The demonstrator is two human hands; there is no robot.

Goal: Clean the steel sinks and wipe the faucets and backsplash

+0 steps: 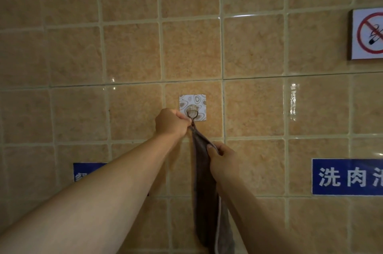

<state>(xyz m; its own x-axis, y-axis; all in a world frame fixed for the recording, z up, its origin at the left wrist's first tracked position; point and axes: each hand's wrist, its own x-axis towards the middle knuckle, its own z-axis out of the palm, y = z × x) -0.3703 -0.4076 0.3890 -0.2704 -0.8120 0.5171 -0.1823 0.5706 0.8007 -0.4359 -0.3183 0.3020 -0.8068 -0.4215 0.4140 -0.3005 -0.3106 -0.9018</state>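
Cloth (204, 187): grey-brown, hanging against the tiled wall (255, 50) with its long axis near vertical. Top end narrows to a small loop at the hook (192, 113); bottom end points down and runs out of the lower frame edge.

Hook: stuck to the wall on a square patterned pad, at the centre of the view. The loop sits right at the hook; whether it is over the hook or only beside it cannot be told.

Your left hand (172, 123): fingers curled and pressed together, pinching the top of the cloth just below and left of the hook. Fingertips are hidden behind the knuckles, so the exact pinch point is hard to make out.

Your right hand (222, 158): lower down on the right edge of the cloth, thumb on the front of the fabric, other fingers curled behind it. The cloth passes between thumb and fingers and drops behind your right forearm.

A pale cord or hem line runs down the cloth's right side near the bottom.

Wall also carries a no-smoking sign (367, 34), cut off at right; a blue label (347, 177) with white characters, cut off at right; a second blue label (87, 170), mostly hidden by your left forearm.
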